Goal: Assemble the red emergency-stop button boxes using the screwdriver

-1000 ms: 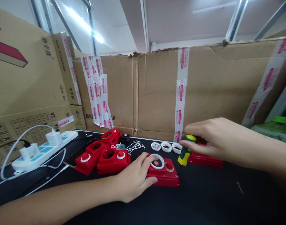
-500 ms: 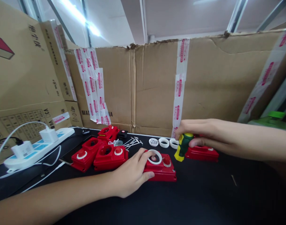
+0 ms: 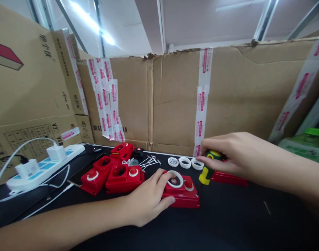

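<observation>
My left hand (image 3: pixel 151 198) grips a red plastic box (image 3: pixel 185 201), thumb along its front side and a finger reaching into the white ring (image 3: pixel 167 181) on top. Beside that ring the box carries a red knob (image 3: pixel 188 183) with a white arc. Just right of it, my right hand (image 3: pixel 222 157) is closed round the handle of a yellow-and-green screwdriver (image 3: pixel 205 175). The handle leans, its yellow end low near the box's right corner; I cannot make out the tip. Another red box (image 3: pixel 229 177) lies behind my right hand, partly hidden.
Several more red boxes (image 3: pixel 125 179) stand to the left, near loose T-shaped metal pieces (image 3: pixel 150 162). White rings (image 3: pixel 184 162) and a small white dish of screws (image 3: pixel 173 161) line the back. A power strip (image 3: pixel 75 150) lies far left; cardboard (image 3: pixel 175 104) walls the table.
My right hand has turned a little round the screwdriver handle, covering more of it. My left hand keeps its grip on the red box. The whole view has shifted slightly.
</observation>
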`<state>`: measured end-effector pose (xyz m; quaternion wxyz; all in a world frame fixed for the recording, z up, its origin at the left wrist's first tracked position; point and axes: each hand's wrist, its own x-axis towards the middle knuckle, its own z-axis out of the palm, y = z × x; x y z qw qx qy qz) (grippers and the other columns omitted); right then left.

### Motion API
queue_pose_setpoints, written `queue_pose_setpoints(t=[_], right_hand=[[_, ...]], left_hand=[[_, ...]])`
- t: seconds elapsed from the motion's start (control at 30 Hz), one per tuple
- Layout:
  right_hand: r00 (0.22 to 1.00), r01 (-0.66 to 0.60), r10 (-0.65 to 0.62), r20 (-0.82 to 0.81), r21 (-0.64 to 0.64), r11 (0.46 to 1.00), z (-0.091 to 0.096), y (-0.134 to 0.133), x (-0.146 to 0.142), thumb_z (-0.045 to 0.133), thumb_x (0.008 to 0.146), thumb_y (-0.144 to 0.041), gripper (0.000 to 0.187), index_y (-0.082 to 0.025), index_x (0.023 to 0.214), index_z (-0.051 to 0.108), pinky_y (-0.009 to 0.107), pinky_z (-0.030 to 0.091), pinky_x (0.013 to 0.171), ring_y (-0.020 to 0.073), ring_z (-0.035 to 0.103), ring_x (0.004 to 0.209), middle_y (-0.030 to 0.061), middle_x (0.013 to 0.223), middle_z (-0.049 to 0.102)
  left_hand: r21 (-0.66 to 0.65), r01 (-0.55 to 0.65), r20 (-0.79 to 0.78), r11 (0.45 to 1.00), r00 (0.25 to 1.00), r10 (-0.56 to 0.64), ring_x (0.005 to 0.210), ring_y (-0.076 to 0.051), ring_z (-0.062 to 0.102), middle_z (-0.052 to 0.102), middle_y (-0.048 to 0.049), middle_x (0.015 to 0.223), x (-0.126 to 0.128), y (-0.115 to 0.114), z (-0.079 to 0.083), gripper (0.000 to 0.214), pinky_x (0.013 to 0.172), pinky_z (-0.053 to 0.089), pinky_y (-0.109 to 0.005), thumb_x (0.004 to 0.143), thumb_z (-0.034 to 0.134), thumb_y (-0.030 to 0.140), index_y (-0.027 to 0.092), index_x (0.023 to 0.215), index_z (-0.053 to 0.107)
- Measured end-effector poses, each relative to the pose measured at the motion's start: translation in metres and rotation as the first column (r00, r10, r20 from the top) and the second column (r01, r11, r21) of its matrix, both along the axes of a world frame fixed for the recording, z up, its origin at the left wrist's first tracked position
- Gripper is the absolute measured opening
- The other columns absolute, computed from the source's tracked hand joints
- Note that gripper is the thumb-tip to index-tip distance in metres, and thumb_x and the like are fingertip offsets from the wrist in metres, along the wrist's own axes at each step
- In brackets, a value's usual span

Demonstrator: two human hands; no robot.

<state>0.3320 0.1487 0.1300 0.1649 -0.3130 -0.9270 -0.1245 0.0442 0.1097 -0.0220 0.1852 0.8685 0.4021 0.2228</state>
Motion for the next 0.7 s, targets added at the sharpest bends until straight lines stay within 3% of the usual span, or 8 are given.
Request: queue_pose_setpoints(t=[0.2,0.43,0.57,0.63,0.7], right_hand=[[0.996,-0.092,0.093,-0.01,-0.293,0.952,0.01,0.001,0.009,0.06,0.107,-0.054,0.026,-0.032,0.112,0.073,0.033,0.054,0.073,0.0208,0.073,0.085,0.0014,0.104,0.08],[0.981,-0.192,0.165,-0.098,-0.475,0.859,0.023,-0.001,0.023,0.065,0.107,-0.044,0.029,-0.038,0.135,0.072,0.036,0.061,0.099,0.0268,0.074,0.121,0.003,0.136,0.077],[0.988,-0.149,0.116,-0.097,-0.48,0.865,0.024,-0.005,0.021,0.062,0.107,-0.051,0.041,-0.041,0.146,0.07,0.039,0.062,0.107,0.0303,0.073,0.13,0.002,0.145,0.076],[0.996,-0.082,0.059,-0.067,-0.423,0.902,0.02,-0.006,0.016,0.066,0.102,-0.059,0.049,-0.039,0.146,0.071,0.039,0.066,0.098,0.0329,0.075,0.125,0.0036,0.144,0.077],[0.999,-0.024,0.007,-0.054,-0.322,0.947,0.014,-0.006,0.009,0.071,0.097,-0.063,0.051,-0.033,0.137,0.077,0.038,0.067,0.079,0.0326,0.081,0.103,0.0066,0.124,0.084]], left_hand=[[-0.017,-0.007,-0.007,1.0,1.0,0.007,0.145,-0.034,0.057,0.05,-0.0158,0.156,0.0,0.0,-0.002,0.056,0.129,0.044,-0.056,0.111,0.058,0.028,0.024,0.164,0.037],[0.025,-0.002,-0.001,1.0,1.0,0.002,0.145,-0.036,0.058,0.048,-0.0178,0.159,-0.001,0.002,-0.007,0.055,0.128,0.044,-0.058,0.112,0.058,0.031,0.024,0.163,0.038],[0.015,-0.001,0.005,1.0,1.0,0.0,0.143,-0.034,0.059,0.049,-0.0157,0.157,-0.001,0.001,-0.005,0.056,0.128,0.046,-0.056,0.111,0.059,0.03,0.026,0.163,0.038],[0.013,0.001,0.013,1.0,1.0,-0.001,0.142,-0.034,0.06,0.05,-0.0147,0.155,0.0,0.001,-0.004,0.057,0.127,0.047,-0.056,0.111,0.06,0.029,0.027,0.163,0.038],[0.013,-0.002,0.013,1.0,1.0,0.001,0.141,-0.034,0.06,0.05,-0.0147,0.154,0.0,0.0,-0.002,0.058,0.127,0.047,-0.056,0.11,0.061,0.028,0.027,0.163,0.038]])
